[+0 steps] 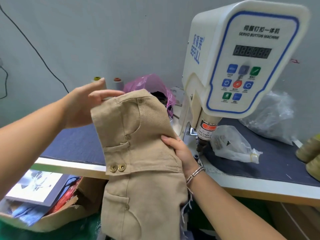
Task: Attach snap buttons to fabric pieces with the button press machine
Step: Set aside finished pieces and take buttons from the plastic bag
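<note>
Fabric (138, 153), a tan garment piece with stitched pockets, hangs upright in front of the worktop (72, 163), held off it by both hands. The left hand (81, 106) is at its far upper left corner, fingers nearly straight over the top edge with the thumb behind; whether it truly pinches the cloth I cannot tell. The right hand (180, 149) grips the right edge about midway down, thumb on the near face and fingers hidden behind; a bracelet (194, 174) sits on that wrist. Two brass snaps (117, 168) lie side by side on a flap at the left edge, and smaller studs show higher and lower along the seams. The press (242, 63), a white machine with a blue-rimmed panel, stands on the right of the worktop, its plunger (206, 132) just right of the right hand. A clear bag (232, 144) lies just right of the plunger, with a second bag farther right. A pink bag (149, 84) and two thread cones (107, 82) stand at the far side, by the wall. A cardboard box (57, 217) sits below the worktop at near left.
</note>
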{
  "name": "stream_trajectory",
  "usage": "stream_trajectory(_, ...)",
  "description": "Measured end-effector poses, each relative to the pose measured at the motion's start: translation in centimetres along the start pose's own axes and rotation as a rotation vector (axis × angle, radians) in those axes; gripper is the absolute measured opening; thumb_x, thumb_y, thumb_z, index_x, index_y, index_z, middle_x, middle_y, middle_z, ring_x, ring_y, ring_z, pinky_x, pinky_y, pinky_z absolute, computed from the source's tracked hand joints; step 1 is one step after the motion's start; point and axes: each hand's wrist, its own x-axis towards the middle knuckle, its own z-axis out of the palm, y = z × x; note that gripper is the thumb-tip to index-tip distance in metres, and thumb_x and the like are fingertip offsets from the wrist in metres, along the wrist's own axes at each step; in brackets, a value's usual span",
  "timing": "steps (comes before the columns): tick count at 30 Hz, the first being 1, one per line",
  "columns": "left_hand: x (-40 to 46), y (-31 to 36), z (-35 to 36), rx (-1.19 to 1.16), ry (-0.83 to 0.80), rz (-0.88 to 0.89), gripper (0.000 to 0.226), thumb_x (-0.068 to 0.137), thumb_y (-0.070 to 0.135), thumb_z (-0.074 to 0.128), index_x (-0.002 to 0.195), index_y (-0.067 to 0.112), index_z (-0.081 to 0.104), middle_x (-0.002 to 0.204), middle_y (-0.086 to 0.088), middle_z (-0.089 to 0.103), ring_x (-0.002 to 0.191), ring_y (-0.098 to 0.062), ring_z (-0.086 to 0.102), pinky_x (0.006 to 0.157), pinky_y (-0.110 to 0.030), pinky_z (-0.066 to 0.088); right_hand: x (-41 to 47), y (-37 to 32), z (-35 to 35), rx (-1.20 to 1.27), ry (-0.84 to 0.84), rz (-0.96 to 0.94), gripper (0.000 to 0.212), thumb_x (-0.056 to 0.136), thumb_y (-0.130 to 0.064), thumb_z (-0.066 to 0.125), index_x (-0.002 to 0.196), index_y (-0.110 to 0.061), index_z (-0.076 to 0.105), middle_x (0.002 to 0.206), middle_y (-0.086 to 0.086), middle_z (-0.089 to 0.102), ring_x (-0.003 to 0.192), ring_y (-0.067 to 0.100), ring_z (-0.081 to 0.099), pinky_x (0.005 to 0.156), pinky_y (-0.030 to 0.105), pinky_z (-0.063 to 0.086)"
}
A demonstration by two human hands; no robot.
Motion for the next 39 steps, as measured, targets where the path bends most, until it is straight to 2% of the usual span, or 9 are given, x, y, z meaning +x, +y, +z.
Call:
stream_trajectory(4,-1.2,-3.3,-0.8,0.119,-0.083,-0.087,0.065,0.066,0.053,0.078,0.124,0.028,0.062,0.129,-0.007,0.062,0.116,-0.026,0.061,0.083,-0.036,0.056,0.6,0.2,0.5,0.036,-0.001,0.01,0.028,0.071,-0.005,0.061,0.098,-0.008,0.067,0.085,0.009,0.072,0.076,0.02,0.07,0.067,0.031,0.058)
stream_trajectory(10,0.0,-2.8,-0.6,0.102,0.466,0.203,0.014,0.087,0.015,0.06,0.098,0.019,0.069,0.088,0.003,0.074,0.072,-0.006,0.069,0.06,-0.021,0.057,4.1,0.3,2.6,-0.119,0.032,-0.072,0.037,0.088,-0.002,0.057,0.122,-0.017,0.06,0.112,0.008,0.068,0.1,0.021,0.066,0.086,0.032,0.054)
stream_trajectory(16,2.1,-3.7,-5.0,0.213,0.972,0.094,0.008,0.095,0.019,0.057,0.09,0.018,0.063,0.092,-0.004,0.062,0.074,-0.017,0.056,0.056,-0.025,0.04,6.5,0.0,4.9,-1.177,0.32,-0.269,0.077,0.089,-0.031,0.062,0.151,-0.025,0.017,0.152,0.007,0.019,0.14,0.022,0.018,0.116,0.035,0.014)
stream_trajectory(18,2.1,-6.6,-6.8,0.253,0.951,-0.094,0.008,0.093,0.014,0.058,0.099,0.017,0.063,0.095,-0.007,0.059,0.076,-0.019,0.052,0.06,-0.026,0.04,3.8,2.9,4.6,-1.473,0.153,-0.424,0.067,0.087,-0.034,0.063,0.146,-0.023,0.032,0.151,0.006,0.019,0.139,0.021,0.015,0.117,0.04,0.008)
stream_trajectory(21,1.8,-11.1,-8.0,0.307,0.839,-0.328,0.009,0.091,0.009,0.058,0.097,0.015,0.062,0.089,-0.006,0.055,0.076,-0.019,0.048,0.061,-0.025,0.037,-1.9,9.6,4.1,-1.798,-0.423,-0.468,0.052,0.083,-0.039,0.061,0.132,-0.03,0.047,0.15,0.003,0.023,0.141,0.022,0.016,0.116,0.056,-0.002)
stream_trajectory(24,1.2,-12.8,-8.4,0.342,0.874,-0.358,0.009,0.089,0.014,0.06,0.094,0.007,0.064,0.094,-0.011,0.057,0.075,-0.021,0.047,0.064,-0.027,0.038,-3.7,13.3,4.3,-2.242,-0.634,-0.358,0.039,0.092,-0.044,0.038,0.13,-0.046,0.046,0.148,-0.006,0.038,0.136,0.014,0.035,0.113,0.051,0.02)
stream_trajectory(28,0.1,-11.1,-7.4,0.437,0.779,-0.141,0.011,0.09,0.008,0.061,0.097,0.017,0.063,0.11,-0.013,0.066,0.093,-0.024,0.058,0.085,-0.035,0.043,-2.2,12.6,5.6,-1.855,-0.529,-0.223,0.053,0.09,-0.047,0.053,0.135,-0.022,0.042,0.145,0.004,0.031,0.134,0.021,0.023,0.11,0.057,0.004)
stream_trajectory(33,-2.2,-4.7,-3.3,0.237,0.3,0.148,0.034,0.087,0.003,0.057,0.11,0.027,0.065,0.114,-0.012,0.068,0.097,-0.022,0.066,0.085,-0.039,0.051,5.1,4.4,9.3,-1.255,0.063,-0.68,0.054,0.083,-0.019,0.064,0.134,-0.022,0.047,0.145,0.0,0.035,0.136,0.012,0.029,0.111,0.04,0.017)
stream_trajectory(39,-3.2,2.4,-0.7,0.26,-0.005,0.103,0.04,0.074,0.004,0.056,0.113,0.006,0.063,0.103,-0.016,0.071,0.087,-0.027,0.07,0.072,-0.032,0.058,11.8,-3.7,11.5,-0.748,-0.301,-0.026,0.045,0.096,-0.01,0.047,0.139,-0.001,0.036,0.132,0.016,0.05,0.12,0.023,0.05,0.106,0.036,0.038)
